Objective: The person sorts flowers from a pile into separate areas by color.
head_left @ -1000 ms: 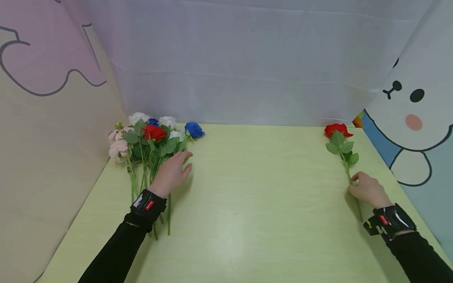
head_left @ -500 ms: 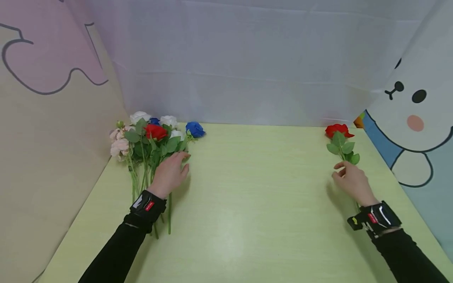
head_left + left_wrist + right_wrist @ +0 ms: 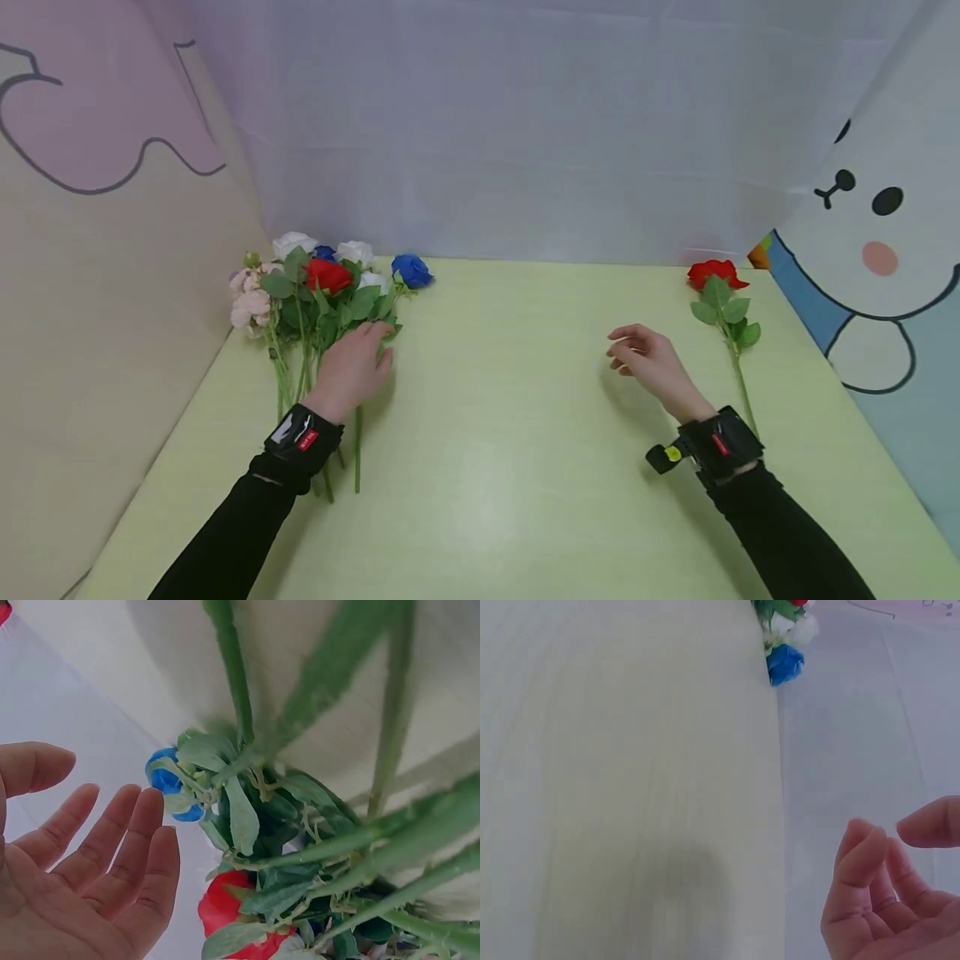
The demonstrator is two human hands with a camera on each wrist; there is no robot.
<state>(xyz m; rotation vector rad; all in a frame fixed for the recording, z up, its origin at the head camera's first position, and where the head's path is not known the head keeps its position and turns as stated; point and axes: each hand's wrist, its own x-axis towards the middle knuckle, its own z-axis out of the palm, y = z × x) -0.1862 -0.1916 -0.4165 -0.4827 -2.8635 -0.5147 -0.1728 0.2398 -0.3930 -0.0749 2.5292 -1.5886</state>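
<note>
My left hand (image 3: 351,367) hovers over the stems of a bunch of artificial flowers at the table's left; in the left wrist view its fingers are extended and hold nothing. The bunch has a red rose (image 3: 327,276), white roses (image 3: 355,253), pale pink flowers (image 3: 251,307) and a blue rose (image 3: 412,271) jutting out to the right. My right hand (image 3: 651,362) is in the air over the table, fingers loosely bent and holding nothing. To its right, a single red rose (image 3: 716,273) with a leafy green stem lies on the table.
The pale yellow-green table (image 3: 495,467) ends at a white cloth backdrop (image 3: 525,142). A cartoon-printed cloth (image 3: 900,275) hangs along the right edge, and a beige and pink one (image 3: 112,275) along the left.
My right hand has let go of the single red rose's stem and moved left, away from it. The rose stays lying. My left hand has barely shifted, staying over the bunch.
</note>
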